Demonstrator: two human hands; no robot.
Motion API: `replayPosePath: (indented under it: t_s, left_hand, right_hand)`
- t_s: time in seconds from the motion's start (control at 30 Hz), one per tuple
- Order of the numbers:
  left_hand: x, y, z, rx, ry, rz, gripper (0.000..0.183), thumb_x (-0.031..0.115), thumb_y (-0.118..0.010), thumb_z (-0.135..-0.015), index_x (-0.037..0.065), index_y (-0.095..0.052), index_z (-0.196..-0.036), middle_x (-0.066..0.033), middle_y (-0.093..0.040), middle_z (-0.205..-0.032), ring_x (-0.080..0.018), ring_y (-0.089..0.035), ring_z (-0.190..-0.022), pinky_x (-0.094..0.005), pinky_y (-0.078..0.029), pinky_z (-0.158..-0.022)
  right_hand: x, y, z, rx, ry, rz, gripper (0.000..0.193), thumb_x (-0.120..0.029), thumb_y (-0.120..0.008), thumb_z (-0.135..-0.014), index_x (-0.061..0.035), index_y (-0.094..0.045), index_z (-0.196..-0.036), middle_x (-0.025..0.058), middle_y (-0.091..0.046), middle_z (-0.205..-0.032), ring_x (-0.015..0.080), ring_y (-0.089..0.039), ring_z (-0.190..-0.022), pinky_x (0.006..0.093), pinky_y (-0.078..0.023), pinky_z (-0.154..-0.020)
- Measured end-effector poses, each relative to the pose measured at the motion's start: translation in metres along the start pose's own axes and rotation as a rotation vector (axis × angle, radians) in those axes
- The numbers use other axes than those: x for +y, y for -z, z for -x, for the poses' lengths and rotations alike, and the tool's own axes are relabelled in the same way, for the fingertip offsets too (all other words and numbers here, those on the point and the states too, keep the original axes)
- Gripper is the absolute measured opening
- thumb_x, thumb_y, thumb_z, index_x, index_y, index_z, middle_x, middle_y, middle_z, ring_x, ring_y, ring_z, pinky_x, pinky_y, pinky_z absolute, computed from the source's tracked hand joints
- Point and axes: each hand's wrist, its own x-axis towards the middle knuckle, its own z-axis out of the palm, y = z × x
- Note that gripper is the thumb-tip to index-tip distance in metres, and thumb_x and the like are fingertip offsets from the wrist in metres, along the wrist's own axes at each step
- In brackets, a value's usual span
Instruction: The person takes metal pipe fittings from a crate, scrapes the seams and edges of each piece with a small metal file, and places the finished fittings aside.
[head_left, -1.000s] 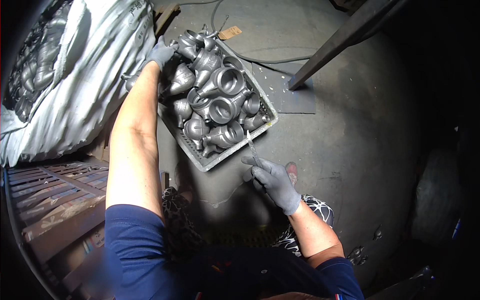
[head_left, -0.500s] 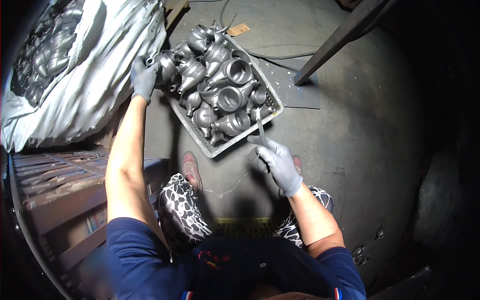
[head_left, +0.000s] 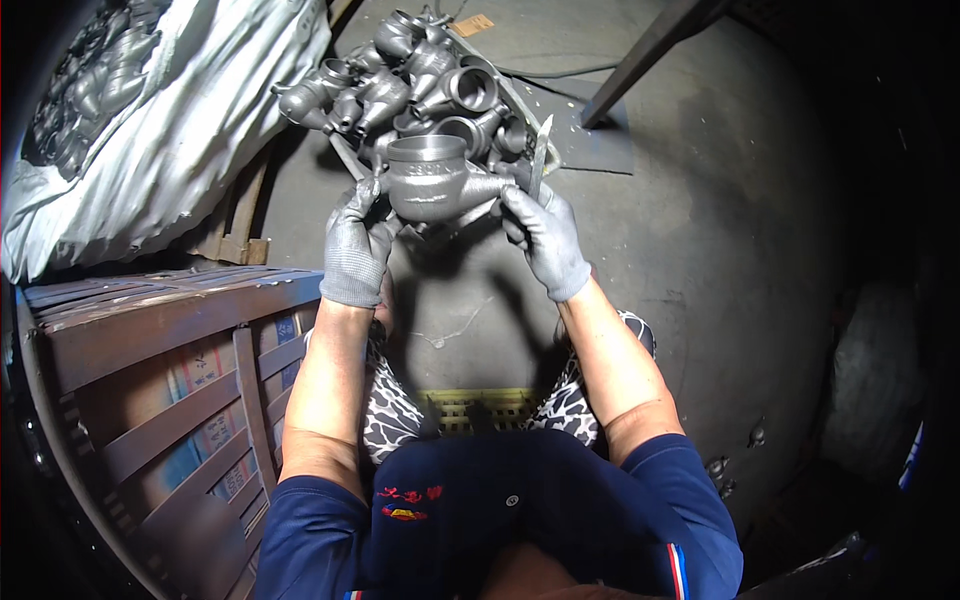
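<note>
Both gloved hands hold up a grey metal casting, a round cup-like body with an open ring on top and a tapering spout to the right. My left hand is closed on its left side. The spout's end is gripped by my right hand, which also holds a flat, pointed metal bar like a file, sticking upward. Behind the casting, similar castings are heaped in a grey plastic crate. The held casting hides the crate's near side.
A white woven sack of castings stands at the far left, above a brown slatted frame. A yellow crate is between my legs. A slanted metal post and a cable lie beyond. Small castings lie on the right floor.
My left hand has come from the heap's left side toward me, bringing the casting. My right hand has moved up to grip its spout, still with the file-like bar.
</note>
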Motion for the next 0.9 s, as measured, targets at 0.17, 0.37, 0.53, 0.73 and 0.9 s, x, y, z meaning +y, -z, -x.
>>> replayPosePath:
  t_s: [0.17,0.37,0.53,0.73,0.9]
  left_hand:
    - [-0.039,0.012,-0.007,-0.059,0.050,0.233,0.028,-0.007,-0.049,-0.089,-0.002,-0.051,-0.117,-0.0121,-0.057,-0.115,-0.0224,-0.054,-0.112,-0.0383,-0.047,-0.097]
    - [-0.047,0.011,-0.015,-0.062,-0.110,-0.180,0.032,-0.013,-0.047,-0.085,-0.002,-0.052,-0.115,-0.0109,-0.059,-0.112,-0.0209,-0.060,-0.101,-0.0304,-0.051,-0.088]
    - [-0.041,0.005,-0.013,-0.039,0.242,0.105,0.032,0.008,-0.058,-0.088,0.003,-0.052,-0.120,-0.0081,-0.060,-0.106,-0.0195,-0.060,-0.089,-0.0333,-0.054,-0.079]
    - [-0.025,-0.020,-0.002,-0.202,-0.042,-0.624,0.049,-0.001,-0.053,-0.080,-0.003,-0.048,-0.128,-0.0104,-0.059,-0.117,-0.0158,-0.058,-0.104,-0.0272,-0.049,-0.087]
    - [-0.035,-0.020,-0.002,-0.422,-0.037,-0.783,0.051,0.002,-0.055,-0.078,-0.005,-0.050,-0.128,-0.0102,-0.059,-0.118,-0.0157,-0.055,-0.107,-0.0289,-0.042,-0.095]
  right_hand:
    - [-0.007,0.002,0.000,0.050,-0.003,0.075,0.028,-0.018,-0.058,-0.092,-0.0038,-0.059,-0.116,-0.0026,-0.060,-0.085,0.0025,-0.050,-0.065,0.0142,-0.033,-0.051]
    - [-0.014,0.005,-0.002,0.083,0.079,0.180,0.031,-0.018,-0.068,-0.085,-0.0034,-0.062,-0.112,-0.0010,-0.063,-0.089,0.0025,-0.053,-0.073,0.0155,-0.041,-0.061]
    - [-0.016,0.005,-0.004,0.191,0.155,0.425,0.028,-0.017,-0.071,-0.081,-0.0008,-0.065,-0.103,-0.0003,-0.063,-0.088,0.0066,-0.056,-0.079,0.0217,-0.047,-0.073]
    - [-0.013,0.017,-0.002,0.111,0.251,0.799,0.035,-0.018,-0.074,-0.075,-0.0019,-0.067,-0.105,0.0055,-0.067,-0.091,0.0091,-0.059,-0.082,0.0261,-0.049,-0.075]
    - [-0.015,0.019,-0.002,0.074,0.187,0.872,0.040,-0.021,-0.075,-0.074,-0.0013,-0.066,-0.108,0.0114,-0.068,-0.097,0.0135,-0.062,-0.087,0.0279,-0.050,-0.080]
